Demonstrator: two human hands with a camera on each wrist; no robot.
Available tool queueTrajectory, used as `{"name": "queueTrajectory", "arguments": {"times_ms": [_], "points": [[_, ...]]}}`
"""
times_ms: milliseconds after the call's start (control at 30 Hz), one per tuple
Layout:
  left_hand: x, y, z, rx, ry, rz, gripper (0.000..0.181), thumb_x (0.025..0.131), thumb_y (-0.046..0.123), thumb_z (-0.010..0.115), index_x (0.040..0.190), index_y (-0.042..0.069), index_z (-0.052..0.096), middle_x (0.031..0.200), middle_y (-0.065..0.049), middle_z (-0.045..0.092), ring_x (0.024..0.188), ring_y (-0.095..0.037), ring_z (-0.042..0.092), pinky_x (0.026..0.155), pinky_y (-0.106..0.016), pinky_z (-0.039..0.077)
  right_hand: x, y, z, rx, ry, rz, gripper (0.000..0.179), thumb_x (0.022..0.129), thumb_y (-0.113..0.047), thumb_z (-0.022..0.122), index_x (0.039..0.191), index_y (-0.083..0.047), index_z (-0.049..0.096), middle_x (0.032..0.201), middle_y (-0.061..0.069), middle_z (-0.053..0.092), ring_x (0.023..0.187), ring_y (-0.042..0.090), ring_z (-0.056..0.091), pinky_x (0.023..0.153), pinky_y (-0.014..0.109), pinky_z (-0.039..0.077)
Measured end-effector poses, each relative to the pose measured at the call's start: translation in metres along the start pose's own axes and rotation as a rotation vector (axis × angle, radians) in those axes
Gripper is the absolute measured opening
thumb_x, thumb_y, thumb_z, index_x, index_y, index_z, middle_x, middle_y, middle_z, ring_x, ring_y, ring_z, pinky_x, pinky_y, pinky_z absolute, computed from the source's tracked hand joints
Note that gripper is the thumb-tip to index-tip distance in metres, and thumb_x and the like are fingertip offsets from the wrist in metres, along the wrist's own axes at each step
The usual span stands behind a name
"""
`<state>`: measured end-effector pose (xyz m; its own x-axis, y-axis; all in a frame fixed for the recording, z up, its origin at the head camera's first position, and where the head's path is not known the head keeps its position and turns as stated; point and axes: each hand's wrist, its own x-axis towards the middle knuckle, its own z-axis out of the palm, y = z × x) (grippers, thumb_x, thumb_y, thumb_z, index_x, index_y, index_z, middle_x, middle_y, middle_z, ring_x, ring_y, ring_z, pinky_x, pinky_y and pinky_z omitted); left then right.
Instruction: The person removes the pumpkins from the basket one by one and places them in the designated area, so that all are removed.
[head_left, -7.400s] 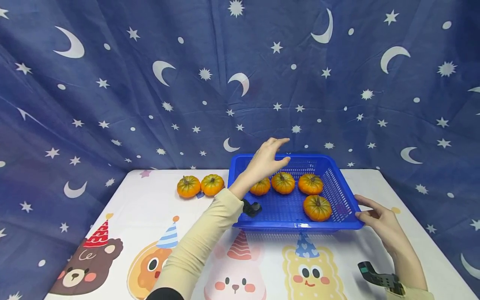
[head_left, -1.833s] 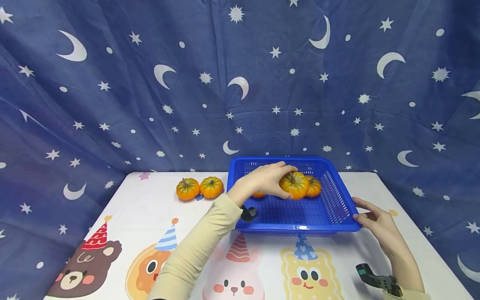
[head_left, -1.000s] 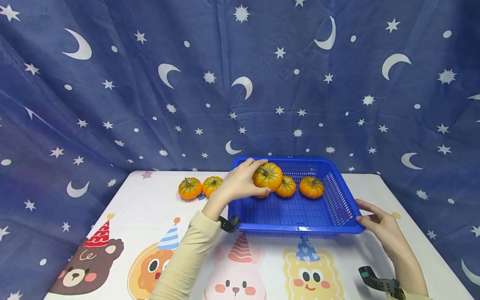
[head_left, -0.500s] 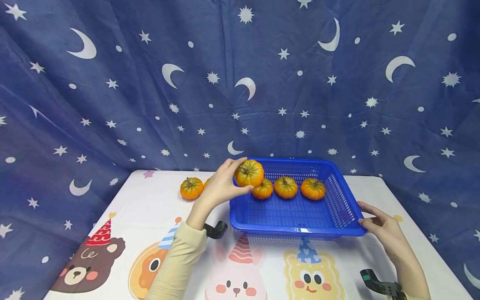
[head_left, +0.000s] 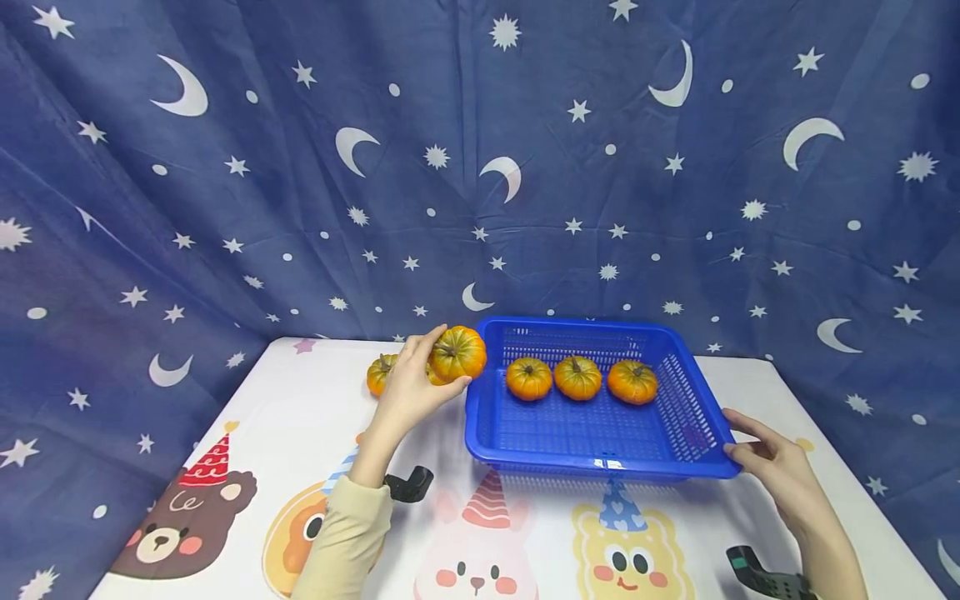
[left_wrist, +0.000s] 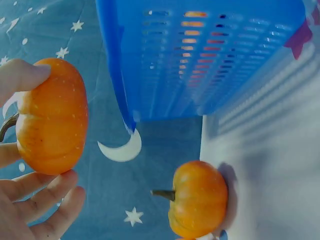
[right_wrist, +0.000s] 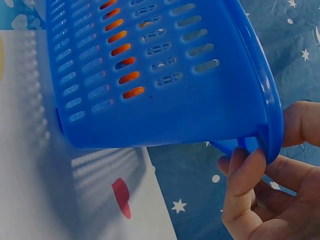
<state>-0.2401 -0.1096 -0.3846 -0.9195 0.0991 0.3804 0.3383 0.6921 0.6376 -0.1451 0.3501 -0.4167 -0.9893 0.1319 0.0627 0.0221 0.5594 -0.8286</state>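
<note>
My left hand (head_left: 408, 390) grips a small orange pumpkin (head_left: 459, 353) between thumb and fingers, raised beside the left rim of the blue plastic basket (head_left: 540, 461). In the left wrist view, this held pumpkin (left_wrist: 57, 120) has its stem turned toward the palm. Three more pumpkins line the back of the basket, the middle one (head_left: 577, 378) between two others. On the table left of it sit two pumpkins; one (head_left: 378, 375) is partly behind my left hand, the other mostly hidden. My right hand (head_left: 780, 471) pinches the basket's right rim near the front corner, its fingertips (right_wrist: 255, 162) curled at the edge.
A white tablecloth (head_left: 300, 417) with printed cartoon animals covers the table. Behind it hangs a dark blue curtain (head_left: 525, 233) with moons and stars. Black camera mounts sit on both wrists, the left one (head_left: 410, 485) low before the basket's left side.
My left hand, empty 7.4 s ago, took the basket's front-right pumpkin and carried it leftward past the left rim. Three remain inside instead of several. My right hand stays at the rim.
</note>
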Motion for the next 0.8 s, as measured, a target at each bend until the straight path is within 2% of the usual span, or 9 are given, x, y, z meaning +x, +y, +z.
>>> {"name": "queueTrajectory", "arguments": {"times_ms": [233,367,600,800], "points": [[-0.005,-0.017,-0.006,-0.023,0.045,-0.063,0.081,0.072,0.040,0.080,0.142,0.023,0.044,0.127,-0.013,0.051,0.116,-0.036,0.054,0.097,-0.055,0.044,0.000,0.003,0.003,0.008,-0.002,0.012,0.055,0.093,-0.011,0.059,0.138,0.013,0.039,0.083,-0.027,0.060,0.074,-0.003,0.060,0.066,0.015,0.050],[-0.007,-0.029,-0.009,-0.009,0.071,-0.086,0.080,0.072,0.039,0.079,0.142,0.020,0.044,0.130,-0.016,0.050,0.121,-0.038,0.052,0.100,-0.059,0.040,0.001,0.003,0.005,0.011,-0.004,0.004,0.055,0.093,-0.011,0.059,0.138,0.013,0.040,0.083,-0.028,0.059,0.074,-0.003,0.060,0.066,0.015,0.051],[-0.005,-0.046,-0.015,-0.017,0.132,-0.078,0.082,0.073,0.037,0.080,0.143,0.016,0.043,0.125,-0.015,0.051,0.117,-0.036,0.053,0.099,-0.055,0.043,0.001,0.002,0.005,-0.004,-0.004,0.007,0.055,0.093,-0.012,0.059,0.139,0.012,0.040,0.083,-0.028,0.059,0.074,-0.004,0.060,0.066,0.015,0.050],[-0.004,-0.054,-0.024,-0.029,0.163,-0.134,0.082,0.075,0.037,0.079,0.145,0.017,0.041,0.128,-0.014,0.048,0.114,-0.034,0.053,0.098,-0.052,0.044,0.001,0.002,-0.001,-0.029,-0.001,0.012,0.056,0.093,-0.014,0.059,0.139,0.011,0.039,0.083,-0.027,0.058,0.074,-0.004,0.058,0.066,0.013,0.049]]}}
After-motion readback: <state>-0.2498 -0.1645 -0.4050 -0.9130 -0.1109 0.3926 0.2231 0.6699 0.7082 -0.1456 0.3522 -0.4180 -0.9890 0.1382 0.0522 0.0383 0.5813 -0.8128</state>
